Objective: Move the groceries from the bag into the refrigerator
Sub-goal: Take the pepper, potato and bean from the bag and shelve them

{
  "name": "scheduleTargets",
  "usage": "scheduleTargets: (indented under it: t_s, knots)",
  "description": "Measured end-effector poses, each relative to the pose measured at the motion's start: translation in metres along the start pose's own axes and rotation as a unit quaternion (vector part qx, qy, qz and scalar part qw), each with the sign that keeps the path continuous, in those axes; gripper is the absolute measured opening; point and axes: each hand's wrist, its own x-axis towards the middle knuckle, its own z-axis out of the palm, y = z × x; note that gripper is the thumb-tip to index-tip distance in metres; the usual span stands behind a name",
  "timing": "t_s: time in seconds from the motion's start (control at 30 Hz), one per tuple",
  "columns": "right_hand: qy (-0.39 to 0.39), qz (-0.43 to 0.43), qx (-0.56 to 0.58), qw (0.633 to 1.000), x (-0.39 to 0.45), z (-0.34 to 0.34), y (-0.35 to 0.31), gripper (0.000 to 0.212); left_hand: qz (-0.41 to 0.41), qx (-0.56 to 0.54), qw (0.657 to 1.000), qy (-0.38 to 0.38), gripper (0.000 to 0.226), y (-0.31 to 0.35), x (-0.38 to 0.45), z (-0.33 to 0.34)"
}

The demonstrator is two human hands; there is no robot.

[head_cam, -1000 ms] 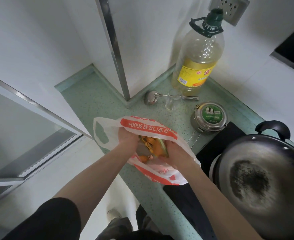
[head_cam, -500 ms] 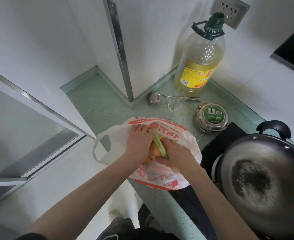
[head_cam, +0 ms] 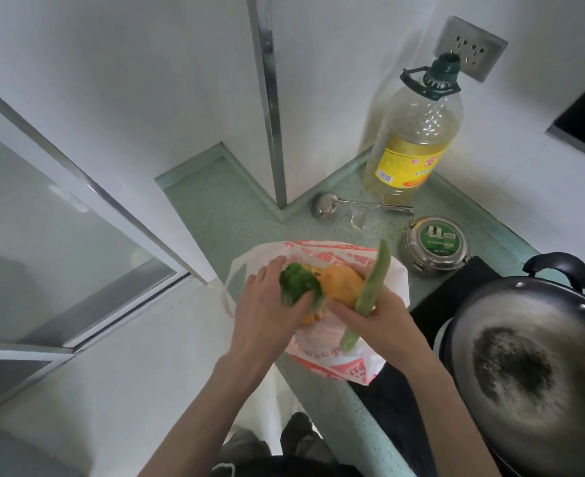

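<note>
A: At the near edge of the green counter [head_cam: 215,215], the person's two hands work over the red-and-white plastic bag [head_cam: 346,363]. The left hand [head_cam: 267,311] has its fingers curled round a green pepper [head_cam: 298,284]; the right hand [head_cam: 377,315] grips a long pale-green cucumber [head_cam: 370,290], tilted up and away, together with an orange fruit [head_cam: 342,284] pressed just beside it.

B: So which step is this?

A: It looks like the lifting-out step: the produce sits above the bag's mouth, not yet clear of it. The refrigerator can't be made out for certain in this view, so the next move likely calls for raising both loads free of the bag and turning toward wherever it stands.

B: Anything in the way?

A: Just to the right, a dark wok [head_cam: 525,366] sits on a black cooktop [head_cam: 432,304], close to the right arm. Beyond the bag lie a round steel tin [head_cam: 435,242], a small clear glass [head_cam: 363,215] and a metal ladle [head_cam: 325,208]. Farthest back stands a large oil bottle [head_cam: 415,139] below a wall socket [head_cam: 470,46]. The loose bag could drag along if the cucumber snags it.
</note>
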Motion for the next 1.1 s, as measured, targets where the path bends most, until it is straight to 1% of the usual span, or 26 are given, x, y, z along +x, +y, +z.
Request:
scheduleTargets:
  t_s: [0.03, 0.1, 0.23, 0.27, 0.33, 0.4, 0.57, 0.67, 0.73, 0.8, 0.83, 0.87, 0.97, 1.0, 1.1]
  knots:
    - [0.005, 0.002, 0.015, 1.000, -0.003, -0.001, -0.004, 0.065, 0.005, -0.004, 1.000, 0.006, 0.069, 0.001, -0.006, -0.003]
    - [0.014, -0.002, 0.035, 0.999, -0.007, -0.006, -0.009, 0.068, 0.008, -0.024, 0.999, 0.029, 0.069, 0.003, -0.015, -0.008]
    - [0.027, -0.016, 0.053, 0.998, -0.012, -0.018, -0.022, 0.066, -0.014, -0.106, 0.993, 0.058, 0.058, 0.007, -0.027, -0.017]
    - [0.028, -0.018, 0.058, 0.998, -0.013, -0.020, -0.024, 0.063, -0.018, -0.131, 0.989, 0.063, 0.054, 0.008, -0.031, -0.020]
    - [0.029, -0.026, 0.061, 0.997, -0.015, -0.025, -0.032, 0.057, -0.032, -0.189, 0.979, 0.067, 0.048, 0.011, -0.039, -0.027]
    - [0.029, -0.034, 0.056, 0.997, -0.018, -0.026, -0.040, 0.056, -0.045, -0.240, 0.967, 0.068, 0.045, 0.014, -0.048, -0.035]
    - [-0.005, -0.051, 0.054, 0.997, -0.028, -0.010, -0.060, 0.063, -0.060, -0.357, 0.930, 0.064, 0.047, 0.012, -0.078, -0.066]
    - [-0.049, -0.058, 0.045, 0.996, -0.039, 0.014, -0.069, 0.062, -0.063, -0.415, 0.904, 0.081, 0.038, 0.003, -0.108, -0.086]
    - [-0.087, -0.067, 0.042, 0.993, -0.051, 0.033, -0.075, 0.054, -0.065, -0.445, 0.885, 0.119, 0.034, -0.005, -0.135, -0.097]
    - [-0.130, -0.072, 0.033, 0.988, -0.067, 0.053, -0.080, 0.043, -0.078, -0.470, 0.865, 0.162, 0.039, -0.018, -0.165, -0.104]
    - [-0.149, -0.076, 0.026, 0.986, -0.077, 0.063, -0.083, 0.040, -0.086, -0.476, 0.857, 0.180, 0.043, -0.025, -0.183, -0.105]
    - [-0.166, -0.084, 0.015, 0.983, -0.087, 0.073, -0.086, 0.042, -0.093, -0.480, 0.849, 0.198, 0.047, -0.032, -0.201, -0.107]
    - [-0.223, -0.097, -0.014, 0.970, -0.123, 0.105, -0.093, 0.059, -0.120, -0.495, 0.823, 0.251, 0.052, -0.052, -0.260, -0.107]
    - [-0.244, -0.101, -0.016, 0.964, -0.138, 0.116, -0.096, 0.059, -0.127, -0.499, 0.814, 0.270, 0.053, -0.057, -0.280, -0.106]
    - [-0.311, -0.120, -0.013, 0.943, -0.178, 0.148, -0.103, 0.046, -0.133, -0.492, 0.797, 0.324, 0.060, -0.073, -0.343, -0.101]
